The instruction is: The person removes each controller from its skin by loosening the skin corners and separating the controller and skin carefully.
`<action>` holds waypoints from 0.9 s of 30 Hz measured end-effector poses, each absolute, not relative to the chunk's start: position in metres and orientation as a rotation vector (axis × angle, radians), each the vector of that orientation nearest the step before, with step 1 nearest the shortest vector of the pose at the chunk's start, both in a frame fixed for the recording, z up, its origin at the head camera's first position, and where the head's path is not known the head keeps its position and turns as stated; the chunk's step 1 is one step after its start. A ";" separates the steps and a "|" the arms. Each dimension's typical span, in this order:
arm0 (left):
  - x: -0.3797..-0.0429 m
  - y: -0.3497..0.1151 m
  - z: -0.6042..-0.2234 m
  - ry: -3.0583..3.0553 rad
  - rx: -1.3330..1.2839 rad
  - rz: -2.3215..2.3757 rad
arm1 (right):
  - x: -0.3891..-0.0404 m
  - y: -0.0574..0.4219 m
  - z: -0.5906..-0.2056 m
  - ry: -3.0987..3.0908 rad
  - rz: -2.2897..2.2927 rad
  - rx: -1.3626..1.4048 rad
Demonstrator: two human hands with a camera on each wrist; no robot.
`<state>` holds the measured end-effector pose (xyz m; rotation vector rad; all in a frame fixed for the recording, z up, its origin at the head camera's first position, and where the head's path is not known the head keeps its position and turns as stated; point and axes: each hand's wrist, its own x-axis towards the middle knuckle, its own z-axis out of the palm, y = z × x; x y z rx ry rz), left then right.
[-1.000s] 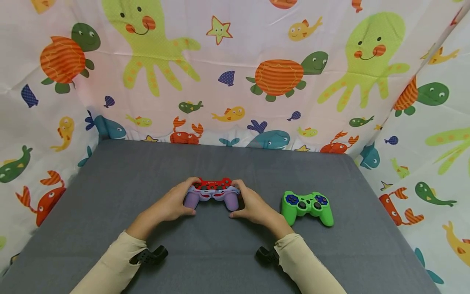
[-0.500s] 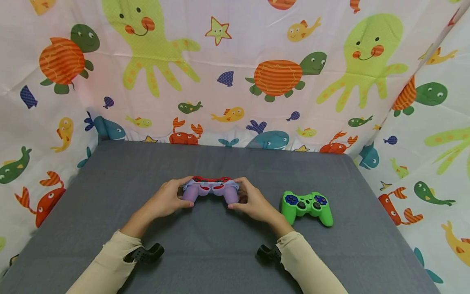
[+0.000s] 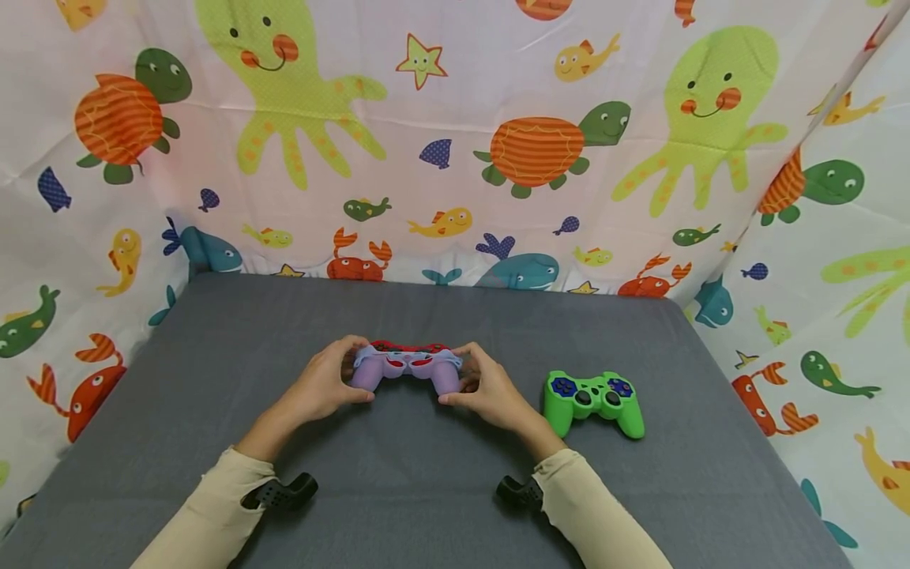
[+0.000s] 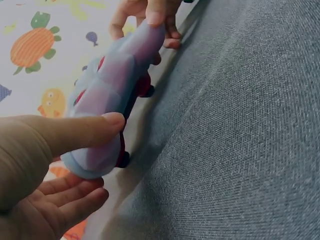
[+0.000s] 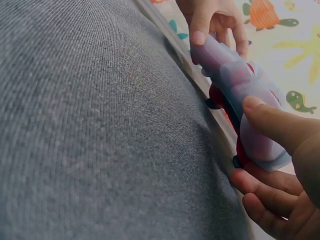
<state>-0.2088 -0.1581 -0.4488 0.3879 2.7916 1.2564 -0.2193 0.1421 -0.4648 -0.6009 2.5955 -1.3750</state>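
A red game controller (image 3: 398, 348) sits partly inside a soft lilac silicone cover (image 3: 446, 375), tilted so its underside and both grips face the head camera. At its left end, my left hand (image 3: 323, 383) holds one grip, thumb on the near side and fingers beyond. My right hand (image 3: 490, 387) holds the other grip the same way. In the left wrist view the cover (image 4: 107, 80) wraps the back, and red shell with dark parts shows along its edge. The right wrist view shows the same cover (image 5: 235, 75) under my right thumb. Much of the button face is hidden.
A green game controller (image 3: 593, 399) with blue button areas lies face up on the grey cloth-covered table (image 3: 419, 506), right of my right hand. Behind the table and along its sides hangs a white curtain (image 3: 455, 103) printed with sea animals.
The red controller has tipped, so its button face has turned away and the lilac underside shows instead. Both hands have kept their hold, with the left shifted slightly left and up.
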 end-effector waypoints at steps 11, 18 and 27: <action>-0.214 -0.169 -0.457 2.736 0.388 1.371 | -0.220 0.143 -0.465 2.554 -1.387 -0.600; -0.213 -0.170 -0.455 2.720 0.311 1.348 | -0.222 0.143 -0.465 2.528 -1.410 -0.589; -0.214 -0.168 -0.450 2.762 0.329 1.270 | -0.223 0.143 -0.465 2.516 -1.439 -0.592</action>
